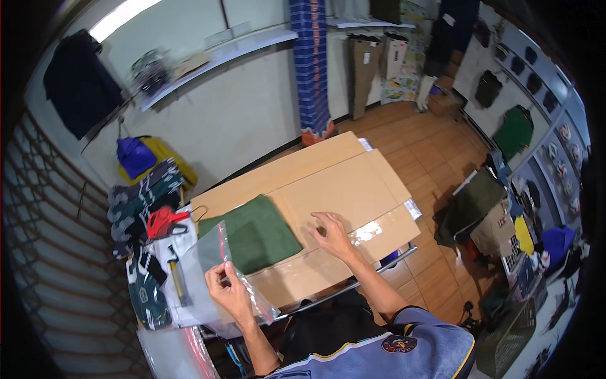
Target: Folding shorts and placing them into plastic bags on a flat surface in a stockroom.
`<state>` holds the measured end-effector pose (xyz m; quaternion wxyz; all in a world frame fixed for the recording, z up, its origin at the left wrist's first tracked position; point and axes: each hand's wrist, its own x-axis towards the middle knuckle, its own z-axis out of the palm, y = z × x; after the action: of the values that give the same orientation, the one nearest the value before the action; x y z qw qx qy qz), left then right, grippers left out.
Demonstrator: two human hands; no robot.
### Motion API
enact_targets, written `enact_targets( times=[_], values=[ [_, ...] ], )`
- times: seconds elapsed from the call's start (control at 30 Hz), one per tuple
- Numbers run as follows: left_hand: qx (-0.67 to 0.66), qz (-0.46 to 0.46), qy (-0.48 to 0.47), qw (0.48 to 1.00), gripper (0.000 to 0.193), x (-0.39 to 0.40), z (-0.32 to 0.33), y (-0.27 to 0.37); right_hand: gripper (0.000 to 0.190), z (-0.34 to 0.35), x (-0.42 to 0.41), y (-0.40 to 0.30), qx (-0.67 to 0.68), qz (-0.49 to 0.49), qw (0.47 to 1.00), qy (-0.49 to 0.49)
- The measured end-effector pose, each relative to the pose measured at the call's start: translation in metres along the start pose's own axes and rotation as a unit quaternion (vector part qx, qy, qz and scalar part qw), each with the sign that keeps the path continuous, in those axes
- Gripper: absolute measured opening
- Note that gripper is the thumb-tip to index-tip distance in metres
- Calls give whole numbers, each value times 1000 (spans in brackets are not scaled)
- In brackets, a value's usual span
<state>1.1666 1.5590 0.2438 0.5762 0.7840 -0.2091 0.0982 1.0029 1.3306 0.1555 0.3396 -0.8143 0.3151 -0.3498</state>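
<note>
My left hand (228, 286) pinches the edge of a clear plastic bag (215, 248) that has a red strip along its mouth. The bag hangs over the left side of a folded green cloth garment (260, 234), which lies flat on a cardboard sheet (326, 189). To the right of the garment, my right hand (332, 235) hovers above the cardboard with fingers apart and nothing in them.
Left of the cardboard are a red tape dispenser (165, 221), a yellow-handled cutter (177, 279) and packed dark green clothing (147, 296). More clear bags (173, 353) lie at lower left. A metal rail (331, 293) runs along the near edge. Clothes (473, 203) are piled at right.
</note>
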Motion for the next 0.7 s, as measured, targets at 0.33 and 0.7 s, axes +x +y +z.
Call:
enact_targets(
  times=[0.33, 0.7],
  values=[
    [-53, 80, -228, 969, 10, -79, 181, 77, 47, -122, 0, 75, 45, 65, 996, 35],
    [-90, 92, -459, 879, 12, -169, 309, 103, 67, -218, -9, 177, 214, 154, 965, 16]
  ],
)
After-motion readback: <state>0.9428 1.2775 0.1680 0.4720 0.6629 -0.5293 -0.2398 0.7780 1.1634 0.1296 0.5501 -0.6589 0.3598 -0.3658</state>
